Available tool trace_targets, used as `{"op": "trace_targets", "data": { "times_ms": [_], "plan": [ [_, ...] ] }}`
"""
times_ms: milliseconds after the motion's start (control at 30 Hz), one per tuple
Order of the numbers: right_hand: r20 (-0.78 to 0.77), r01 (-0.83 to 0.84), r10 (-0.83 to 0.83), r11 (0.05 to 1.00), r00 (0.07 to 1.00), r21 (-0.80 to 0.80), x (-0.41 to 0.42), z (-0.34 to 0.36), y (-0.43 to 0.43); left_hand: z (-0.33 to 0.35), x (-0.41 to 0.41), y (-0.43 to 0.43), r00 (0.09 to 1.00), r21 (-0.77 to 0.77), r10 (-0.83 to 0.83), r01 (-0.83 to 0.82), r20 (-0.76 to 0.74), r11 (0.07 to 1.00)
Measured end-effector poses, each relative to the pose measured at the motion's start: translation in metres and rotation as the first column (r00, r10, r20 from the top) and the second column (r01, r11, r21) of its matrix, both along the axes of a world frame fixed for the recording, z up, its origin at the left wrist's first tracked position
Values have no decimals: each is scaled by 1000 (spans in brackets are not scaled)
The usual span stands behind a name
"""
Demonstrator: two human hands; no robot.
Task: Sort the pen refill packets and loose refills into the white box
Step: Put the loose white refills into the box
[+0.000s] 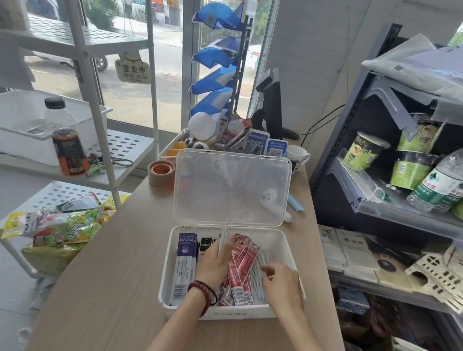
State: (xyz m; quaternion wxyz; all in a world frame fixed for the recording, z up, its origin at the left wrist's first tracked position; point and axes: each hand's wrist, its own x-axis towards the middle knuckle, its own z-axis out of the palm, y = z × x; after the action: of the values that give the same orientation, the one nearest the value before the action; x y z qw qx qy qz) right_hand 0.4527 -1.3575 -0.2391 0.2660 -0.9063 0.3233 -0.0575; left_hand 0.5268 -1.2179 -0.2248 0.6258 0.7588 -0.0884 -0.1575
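The white box [166, 279] sits open on the wooden table, its clear lid [232, 188] standing up behind it. Inside lie purple refill packets [184, 264] at the left, red refill packets [240, 269] in the middle and loose white refills [259, 284] at the right. My left hand [213, 263] is inside the box and holds a thin white loose refill [223, 239] upright. My right hand [281, 284] reaches into the right side, its curled fingertips among the loose refills; whether it grips one I cannot tell.
Behind the lid stand a roll of brown tape [160, 173], a cluttered clear tray [172, 148], QR code stands [276, 148] and a mug [298, 156]. A white rack with a bottle [66, 139] and snack bags [61, 228] is at the left. Stocked shelves [411, 211] line the right.
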Motion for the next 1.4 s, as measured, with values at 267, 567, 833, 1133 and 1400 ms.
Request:
{"op": "trace_targets", "data": {
  "times_ms": [267, 567, 833, 1133, 1400],
  "plan": [
    [-37, -32, 32, 999, 999, -14, 1, 2, 0, -1, 1, -3, 994, -123, -47, 34, -101, 992],
    [398, -309, 188, 913, 898, 267, -9, 39, 18, 3, -1, -1, 997, -235, -37, 20, -68, 972],
    [430, -331, 168, 881, 887, 339, 4, 48, 33, 10, -4, 3, 998, -213, 55, -52, 10, 976],
    [404, -342, 203, 888, 892, 308, 4, 45, 32, 8, -6, 1, 1000, -175, 15, -12, 19, 985],
    [265, -244, 201, 959, 943, 142, -4, 34, 6, 5, -9, 3, 997, -114, 70, -65, 39, 991]
  ]
}}
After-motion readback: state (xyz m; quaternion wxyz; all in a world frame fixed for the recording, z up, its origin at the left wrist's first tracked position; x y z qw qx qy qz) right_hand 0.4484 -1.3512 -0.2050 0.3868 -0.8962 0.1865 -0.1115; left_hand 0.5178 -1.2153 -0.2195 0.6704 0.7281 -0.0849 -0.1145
